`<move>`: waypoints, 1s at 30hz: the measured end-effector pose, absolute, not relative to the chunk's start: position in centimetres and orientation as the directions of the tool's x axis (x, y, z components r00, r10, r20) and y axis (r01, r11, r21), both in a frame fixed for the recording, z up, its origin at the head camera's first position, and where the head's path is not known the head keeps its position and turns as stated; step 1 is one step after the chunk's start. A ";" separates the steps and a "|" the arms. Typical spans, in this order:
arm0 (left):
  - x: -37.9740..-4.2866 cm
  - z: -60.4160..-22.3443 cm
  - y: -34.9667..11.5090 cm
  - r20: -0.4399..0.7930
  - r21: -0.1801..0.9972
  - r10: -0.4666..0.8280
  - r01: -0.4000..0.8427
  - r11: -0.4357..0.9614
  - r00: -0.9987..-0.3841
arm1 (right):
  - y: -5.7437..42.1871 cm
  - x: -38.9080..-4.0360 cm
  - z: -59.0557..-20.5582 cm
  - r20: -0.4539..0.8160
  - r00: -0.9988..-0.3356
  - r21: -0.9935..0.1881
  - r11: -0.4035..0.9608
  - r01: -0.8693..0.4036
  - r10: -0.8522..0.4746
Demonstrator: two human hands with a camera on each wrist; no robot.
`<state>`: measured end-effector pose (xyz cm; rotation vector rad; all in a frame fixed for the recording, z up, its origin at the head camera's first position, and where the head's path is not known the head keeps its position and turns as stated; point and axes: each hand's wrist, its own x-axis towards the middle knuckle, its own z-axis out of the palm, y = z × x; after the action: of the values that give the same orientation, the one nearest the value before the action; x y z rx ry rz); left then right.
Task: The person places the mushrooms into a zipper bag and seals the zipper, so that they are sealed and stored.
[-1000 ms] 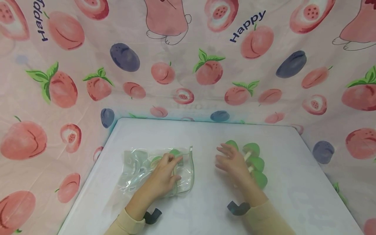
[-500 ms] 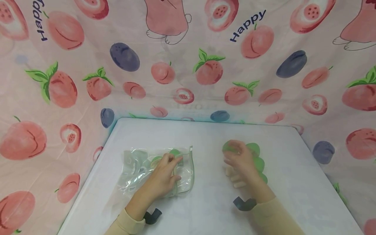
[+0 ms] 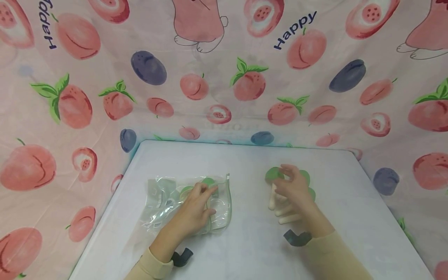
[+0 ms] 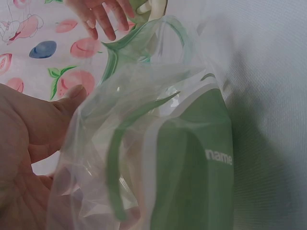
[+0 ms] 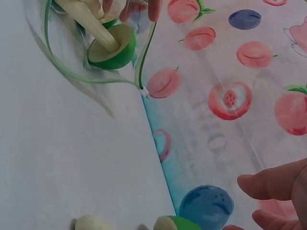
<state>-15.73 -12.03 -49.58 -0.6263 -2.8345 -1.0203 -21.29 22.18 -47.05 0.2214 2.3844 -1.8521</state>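
Observation:
My left hand (image 3: 197,204) holds the clear zip bag (image 3: 162,188), its fingers curved at the upper film near the mouth. In the right wrist view the bag's green-edged mouth gapes, and a mushroom with a green cap (image 5: 125,52) and a cream stem (image 5: 93,26) lies inside. On the right, my right hand (image 3: 294,184) is over a row of loose green-capped mushrooms (image 3: 273,175), partly hiding them. Its thumb and fingers are spread and hold nothing. Cream stems (image 3: 289,218) of these mushrooms point left and toward me.
The white table (image 3: 245,249) runs back to a curtain (image 3: 224,89) printed with peaches, which also rises along both sides. A black strap piece juts from each wrist, below the left hand (image 3: 182,257) and below the right hand (image 3: 296,238).
My right hand has moved right across the mushrooms, uncovering the left one and more of the stems while covering caps on the right. My left hand and the bag have stayed still.

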 end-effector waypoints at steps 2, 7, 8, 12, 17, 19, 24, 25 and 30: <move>-15.7 -49.6 -12.1 0.194 0.595 0.354 0.397 0.699 -0.915 | 22.4 -21.4 -47.0 -0.186 -0.982 -0.945 0.266 0.191 0.044; -15.7 -49.6 -12.1 0.192 0.591 0.354 0.396 0.703 -0.915 | 23.0 -21.9 -47.0 -0.194 -0.980 -0.926 0.323 0.197 0.043; -15.8 -49.6 -12.0 0.191 0.592 0.353 0.395 0.703 -0.916 | 23.1 -22.0 -47.0 -0.194 -0.980 -0.922 0.334 0.198 0.045; -15.8 -49.6 -12.0 0.188 0.595 0.351 0.391 0.702 -0.917 | 23.5 -22.4 -46.9 -0.203 -0.978 -0.907 0.365 0.209 0.053; -15.8 -49.6 -12.0 0.181 0.594 0.349 0.385 0.707 -0.920 | 23.7 -22.8 -46.9 -0.217 -0.973 -0.884 0.409 0.228 0.072; -15.8 -49.6 -12.0 0.180 0.593 0.346 0.382 0.709 -0.921 | 23.8 -23.0 -46.8 -0.222 -0.972 -0.879 0.416 0.233 0.077; -15.8 -49.6 -12.0 0.171 0.594 0.343 0.374 0.712 -0.924 | 24.0 -23.1 -46.6 -0.236 -0.969 -0.881 0.405 0.247 0.078; -15.8 -49.6 -11.9 0.167 0.594 0.343 0.372 0.713 -0.924 | 24.0 -23.1 -46.6 -0.237 -0.969 -0.880 0.405 0.247 0.075; -15.8 -49.6 -11.9 0.166 0.591 0.341 0.370 0.717 -0.925 | 24.2 -23.6 -46.9 -0.244 -0.968 -0.882 0.403 0.243 0.051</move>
<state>-15.79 -11.95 -49.60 -0.5947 -2.8684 -1.0022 -23.60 24.19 -46.87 0.2625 2.4773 -1.6036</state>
